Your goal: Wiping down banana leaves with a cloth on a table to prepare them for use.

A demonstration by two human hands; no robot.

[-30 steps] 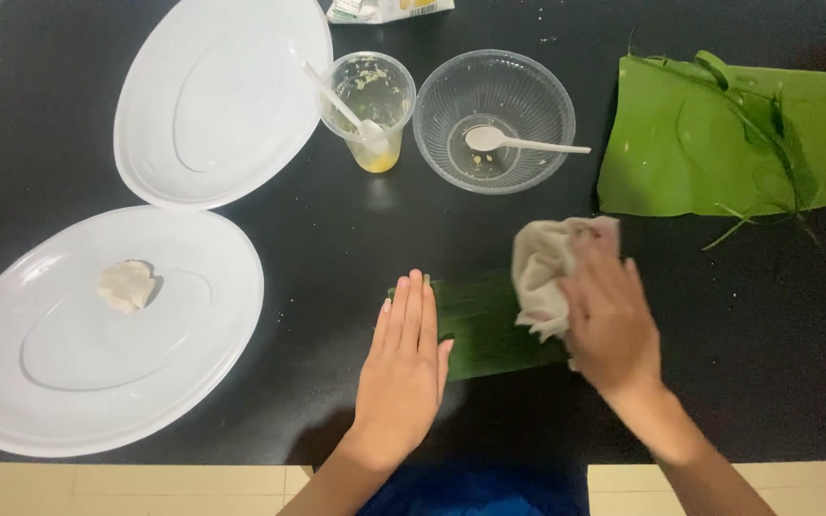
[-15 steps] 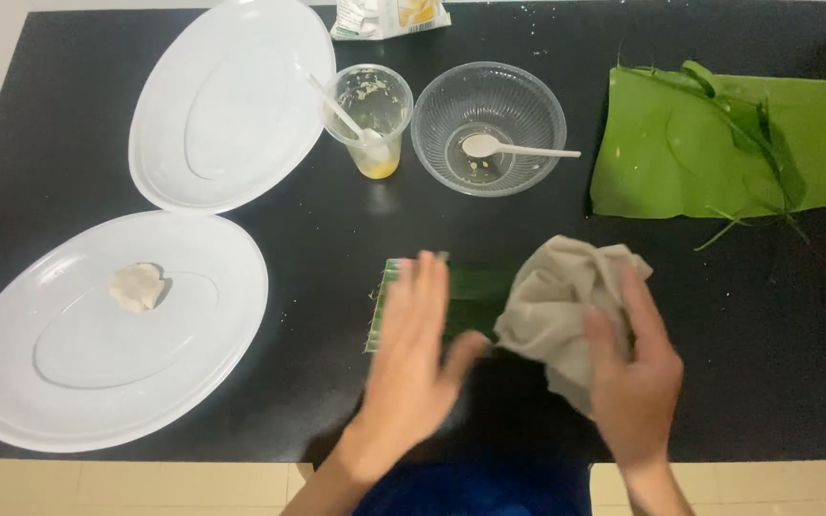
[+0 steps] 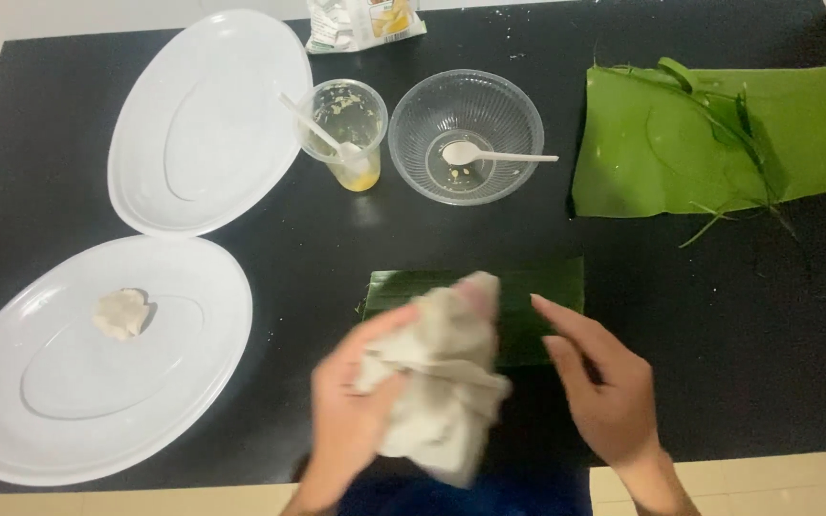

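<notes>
Two white plates (image 3: 205, 124), one cup (image 3: 343, 134), one bowl (image 3: 466, 134), two leaves.
The cloth (image 3: 442, 377) has passed to the grasping left hand (image 3: 351, 420); the right hand (image 3: 604, 392) lies released.

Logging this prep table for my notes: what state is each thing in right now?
Cloth: crumpled, held in left hand.
Right hand: open, on small leaf strip, which lies flat.
Cup: nearly empty, spoon inside.
Bowl: nearly empty, spoon inside.
Near plate: holds one dough lump.
Far plate: empty.
</notes>
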